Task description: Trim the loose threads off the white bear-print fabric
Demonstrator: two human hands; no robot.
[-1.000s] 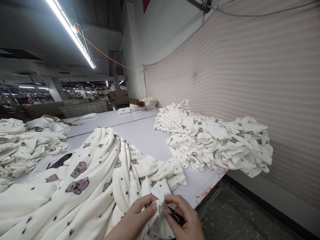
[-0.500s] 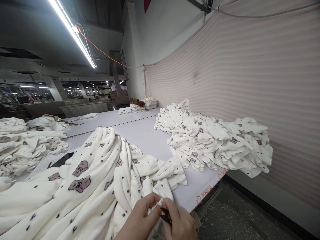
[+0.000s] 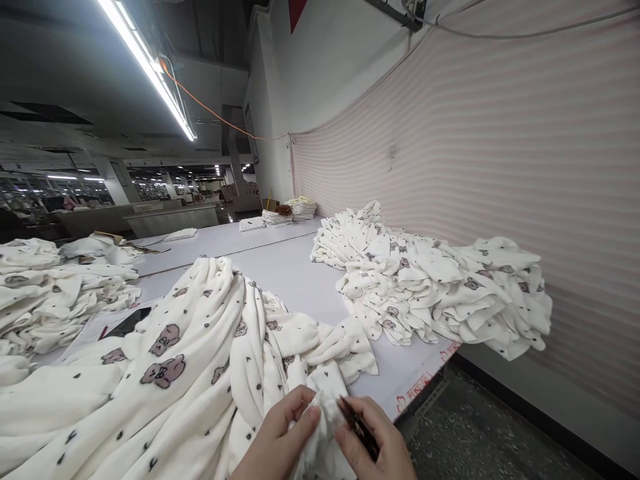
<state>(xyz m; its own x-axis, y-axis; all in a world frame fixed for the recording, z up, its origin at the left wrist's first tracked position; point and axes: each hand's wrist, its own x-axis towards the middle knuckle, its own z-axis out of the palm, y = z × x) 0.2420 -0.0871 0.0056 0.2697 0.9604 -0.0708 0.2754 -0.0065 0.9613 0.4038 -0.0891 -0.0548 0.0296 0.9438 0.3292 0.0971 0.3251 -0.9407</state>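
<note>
Pinched between the thumb and fingers of my left hand (image 3: 287,430) is an edge of white fleece fabric (image 3: 320,437) at the bottom centre. My right hand (image 3: 375,443) is closed around small dark thread snips (image 3: 360,427), just right of that edge. The snips' tips point up and left, a little apart from my left fingers. Left of my hands lies a large heap of white fleece (image 3: 200,360) printed with mauve bears and small black marks. Part of the held fabric is hidden by my hands.
A second pile of the printed fleece (image 3: 415,273) overhangs the right edge of the pale table (image 3: 285,267). More fabric (image 3: 60,287) is heaped at the left, beside a black flat object (image 3: 129,321) on paper. Folded stacks (image 3: 277,217) stand at the far end, near a striped cloth wall (image 3: 475,147).
My right hand has moved right and down, away from my left fingers, so the snips and more of the held fabric show. My left hand keeps its pinch.
</note>
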